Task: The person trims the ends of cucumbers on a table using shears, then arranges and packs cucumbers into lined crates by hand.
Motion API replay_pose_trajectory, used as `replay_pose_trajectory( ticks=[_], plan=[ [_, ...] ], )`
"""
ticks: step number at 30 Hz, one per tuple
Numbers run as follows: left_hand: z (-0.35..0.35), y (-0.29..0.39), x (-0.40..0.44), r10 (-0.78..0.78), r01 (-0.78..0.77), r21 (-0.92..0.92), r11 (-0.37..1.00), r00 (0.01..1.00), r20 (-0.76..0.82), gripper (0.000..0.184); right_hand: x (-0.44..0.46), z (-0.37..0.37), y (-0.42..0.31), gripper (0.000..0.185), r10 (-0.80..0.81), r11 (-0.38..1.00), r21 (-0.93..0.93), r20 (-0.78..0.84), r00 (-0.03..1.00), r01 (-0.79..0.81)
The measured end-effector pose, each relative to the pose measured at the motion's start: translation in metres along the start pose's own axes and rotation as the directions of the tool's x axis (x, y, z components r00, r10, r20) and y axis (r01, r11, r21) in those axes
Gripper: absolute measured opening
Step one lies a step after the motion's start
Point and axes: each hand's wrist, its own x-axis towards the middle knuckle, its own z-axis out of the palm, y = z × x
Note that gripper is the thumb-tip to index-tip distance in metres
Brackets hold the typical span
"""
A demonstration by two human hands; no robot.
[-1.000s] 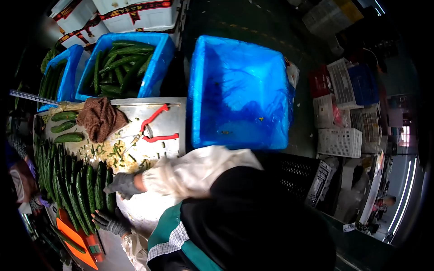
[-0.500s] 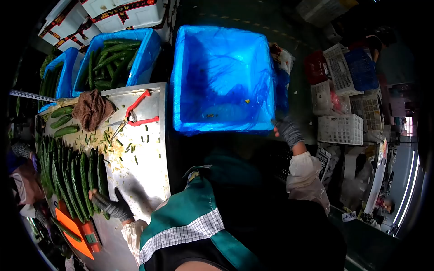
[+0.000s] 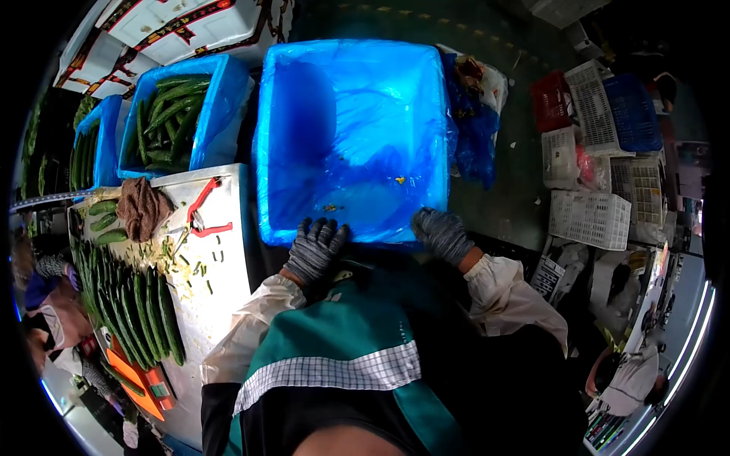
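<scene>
A large box lined with blue plastic film [image 3: 274, 186] stands in front of me, holding only a few small yellowish scraps at its bottom. My left hand [image 3: 315, 249], in a grey knit glove, is closed over the near rim left of centre, fingers hooked over the edge. At the near right corner, my right hand [image 3: 442, 237], gloved alike, is curled round the rim; its fingertips are partly hidden. To the left, a row of long cucumbers [image 3: 133, 304] lies on the metal table [image 3: 217, 281]. Red-handled snips [image 3: 204, 213] rest on the table beyond them.
Another blue-lined box [image 3: 217, 114] holds cucumbers at the back left, before white foam boxes [image 3: 179, 38]. A brown cloth [image 3: 143, 209], cut bits and an orange board [image 3: 137, 380] are on the table. Plastic crates [image 3: 589, 220] stack at right. Other people work at both sides.
My left hand has left the cucumbers and moved right to the box's near rim. My right hand has closed on the near right corner. The view has shifted, and the box appears slightly further left.
</scene>
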Motion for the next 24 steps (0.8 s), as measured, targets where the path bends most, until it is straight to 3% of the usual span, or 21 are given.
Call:
replay_pose_trajectory(
  ticks=[1, 2, 4, 5, 6, 8, 10, 11, 12, 13, 14, 15, 16, 18, 19, 20, 21, 22, 23, 24],
  plan=[
    [0.006, -0.006, 0.001, 0.053, -0.052, -0.069, 0.996, 0.999, 0.003, 0.045, 0.001, -0.002, 0.002, 0.015, -0.045, 0.988, 0.145, -0.118, 0.992, 0.062],
    [0.011, -0.01, 0.003, 0.103, -0.101, -0.139, 0.985, 0.995, 0.001, 0.043, 0.004, -0.005, 0.003, 0.015, -0.045, 0.986, 0.154, -0.11, 0.993, 0.061],
    [0.013, -0.014, 0.01, 0.109, -0.114, -0.158, 0.981, 0.993, -0.038, 0.038, 0.014, -0.022, -0.009, 0.01, -0.002, 0.896, 0.422, -0.314, 0.949, 0.142],
    [0.01, -0.014, 0.011, 0.085, -0.09, -0.194, 0.977, 0.996, -0.031, 0.034, 0.02, -0.025, -0.012, 0.007, -0.032, 0.88, 0.426, -0.383, 0.923, 0.208],
    [0.007, -0.014, 0.013, 0.063, -0.068, -0.226, 0.972, 0.998, -0.029, 0.031, 0.026, -0.026, -0.016, 0.007, -0.027, 0.876, 0.438, -0.377, 0.926, 0.204],
    [0.004, -0.013, 0.018, 0.054, -0.066, -0.225, 0.972, 0.997, -0.06, 0.027, 0.04, -0.031, -0.023, 0.007, 0.029, 0.713, 0.65, -0.404, 0.914, 0.265],
    [0.0, -0.012, 0.023, -0.184, 0.181, -0.322, 0.929, 0.983, 0.02, 0.023, 0.048, -0.04, -0.025, 0.008, 0.041, 0.702, 0.637, -0.484, 0.874, 0.32],
    [0.001, -0.015, 0.026, -0.182, 0.179, -0.321, 0.93, 0.983, 0.023, 0.023, 0.049, -0.045, -0.025, 0.008, 0.053, 0.695, 0.615, -0.561, 0.826, 0.372],
    [0.002, -0.02, 0.03, -0.47, 0.43, -0.542, 0.722, 0.88, 0.073, 0.02, 0.048, -0.052, -0.027, 0.008, 0.058, 0.694, 0.618, -0.56, 0.827, 0.369],
    [0.004, -0.027, 0.033, -0.691, 0.592, -0.702, 0.397, 0.696, 0.195, 0.017, 0.045, -0.059, -0.028, 0.01, 0.133, 0.632, 0.643, -0.641, 0.756, 0.433],
    [0.003, -0.038, 0.036, -0.689, 0.595, -0.699, 0.396, 0.696, 0.202, 0.017, 0.042, -0.064, -0.03, 0.012, 0.216, 0.568, 0.654, -0.704, 0.676, 0.5],
    [0.002, -0.053, 0.04, -0.643, 0.496, -0.719, 0.487, 0.761, 0.09, 0.015, 0.031, -0.067, -0.021, 0.016, 0.22, 0.66, 0.634, -0.677, 0.703, 0.404],
    [0.001, -0.068, 0.043, -0.583, 0.387, -0.725, 0.57, 0.812, -0.025, 0.013, 0.018, -0.07, -0.019, 0.016, 0.226, 0.661, 0.635, -0.676, 0.702, 0.399],
    [0.01, -0.099, 0.051, -0.565, 0.414, -0.718, 0.56, 0.824, 0.034, 0.014, -0.003, -0.077, -0.024, 0.022, 0.085, 0.662, 0.734, -0.274, 0.958, 0.152],
    [0.01, -0.106, 0.056, -0.553, 0.445, -0.709, 0.548, 0.828, 0.092, 0.015, -0.001, -0.061, -0.027, 0.022, -0.017, 0.857, 0.486, -0.3, 0.954, 0.168],
    [0.01, -0.108, 0.058, -0.551, 0.434, -0.716, 0.547, 0.83, 0.082, 0.015, 0.006, -0.044, -0.032, 0.023, -0.118, 0.965, 0.191, -0.289, 0.95, 0.178],
    [0.009, -0.103, 0.06, -0.5, 0.322, -0.748, 0.58, 0.866, -0.014, 0.017, 0.015, -0.048, -0.042, 0.02, 0.038, 0.988, 0.14, 0.137, 0.99, -0.057],
    [0.004, -0.098, 0.065, -0.445, 0.204, -0.767, 0.608, 0.888, -0.117, 0.018, 0.028, -0.019, -0.032, 0.022, 0.041, 0.99, 0.124, 0.152, 0.987, -0.061],
    [-0.004, -0.091, 0.069, -0.577, 0.364, -0.826, 0.43, 0.815, 0.059, 0.017, 0.044, 0.023, -0.015, 0.025, 0.045, 0.992, 0.106, 0.165, 0.985, -0.063],
    [-0.008, -0.092, 0.067, -0.532, 0.357, -0.77, 0.529, 0.846, 0.027, 0.017, 0.06, 0.044, -0.008, 0.025, 0.049, 0.994, 0.09, 0.151, 0.987, -0.063]
  ],
)
